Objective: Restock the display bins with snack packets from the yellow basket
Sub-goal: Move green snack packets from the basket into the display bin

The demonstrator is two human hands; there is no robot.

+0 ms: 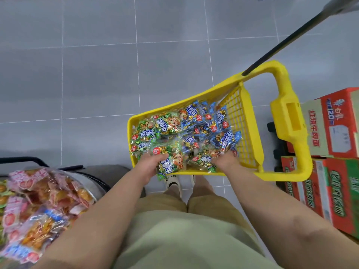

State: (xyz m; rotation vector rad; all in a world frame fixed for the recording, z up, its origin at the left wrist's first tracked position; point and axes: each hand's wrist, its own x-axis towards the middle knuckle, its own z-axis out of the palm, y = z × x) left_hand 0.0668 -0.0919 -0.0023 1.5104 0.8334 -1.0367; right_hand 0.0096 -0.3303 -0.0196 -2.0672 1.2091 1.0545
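The packets (186, 129), green and blue, lie heaped in the basket (247, 136), which stands on the floor (77, 74) just beyond our feet. Our left hand (150, 166) is at the basket's near edge, with fingers and thumb curled round a green packet (173, 162). Our right hand (226, 161) reaches in at the near right corner; its fingers are buried among the packets, so we cannot tell whether they grip anything. The handle (289, 121) sticks out to the right. Boxes (334, 125) are stacked right of it. A pile (38, 200) of pink and orange packs sits near left.
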